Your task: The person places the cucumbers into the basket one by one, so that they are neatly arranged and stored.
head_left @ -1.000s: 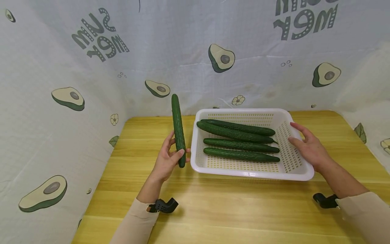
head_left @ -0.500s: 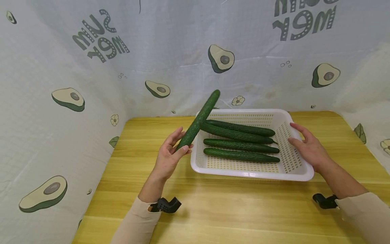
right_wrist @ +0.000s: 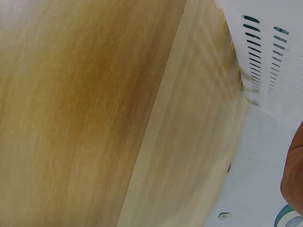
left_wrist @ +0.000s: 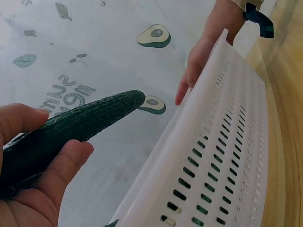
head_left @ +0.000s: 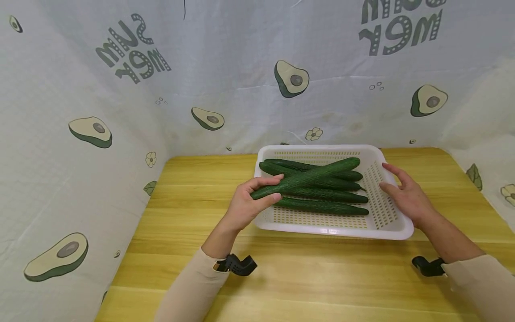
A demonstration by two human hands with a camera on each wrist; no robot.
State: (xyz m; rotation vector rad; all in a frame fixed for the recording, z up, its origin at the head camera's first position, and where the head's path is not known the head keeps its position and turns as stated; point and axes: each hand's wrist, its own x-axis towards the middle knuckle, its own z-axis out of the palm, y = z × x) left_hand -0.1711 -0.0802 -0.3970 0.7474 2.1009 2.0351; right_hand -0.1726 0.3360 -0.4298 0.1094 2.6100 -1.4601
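Observation:
In the head view my left hand [head_left: 246, 205] grips a dark green cucumber [head_left: 310, 176] near its left end, thumb on the near side and fingers on the far side. It slants up to the right, crossing above other cucumbers [head_left: 326, 206] that lie in a white slotted plastic basket [head_left: 318, 230]. The left wrist view shows the held cucumber [left_wrist: 94, 116] above the level of the basket rim [left_wrist: 165, 151]. My right hand [head_left: 412, 201] holds the basket's right rim. Only part of the right hand [right_wrist: 294, 172] shows in the right wrist view.
The basket stands on a wooden table [head_left: 322, 277]. A pale cloth [head_left: 225, 58] printed with avocados hangs behind the table and along its sides. A black wrist device [head_left: 241, 264] sits on the left sleeve, and another black device [head_left: 427, 266] on the right.
My left hand has moved right over the basket, and the held cucumber has tipped from nearly upright on the left to lying low across the others. The right hand and basket have stayed put.

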